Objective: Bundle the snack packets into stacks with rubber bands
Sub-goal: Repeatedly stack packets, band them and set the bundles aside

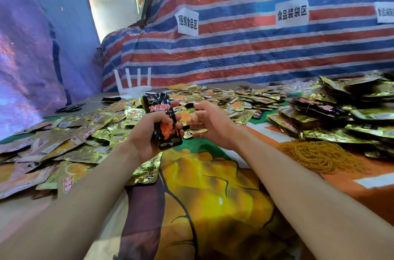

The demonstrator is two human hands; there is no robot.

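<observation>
My left hand point(147, 132) grips a black snack packet point(163, 119) with red and orange print, held upright above the table. My right hand point(211, 123) hovers just to the right of it with loosely curled fingers, over a gold packet point(187, 118); it holds nothing that I can make out. Loose gold packets point(70, 138) lie spread over the left and the middle of the table. A pile of yellow rubber bands point(319, 153) lies at the right. Stacked packets point(345, 110), gold and black, are heaped at the far right.
A white router with several antennas point(133, 85) stands at the back left, with black scissors point(71, 108) beside it. A striped red, white and blue tarp point(255, 46) with paper labels closes off the back. A colourful printed sheet point(213, 185) covers the near table.
</observation>
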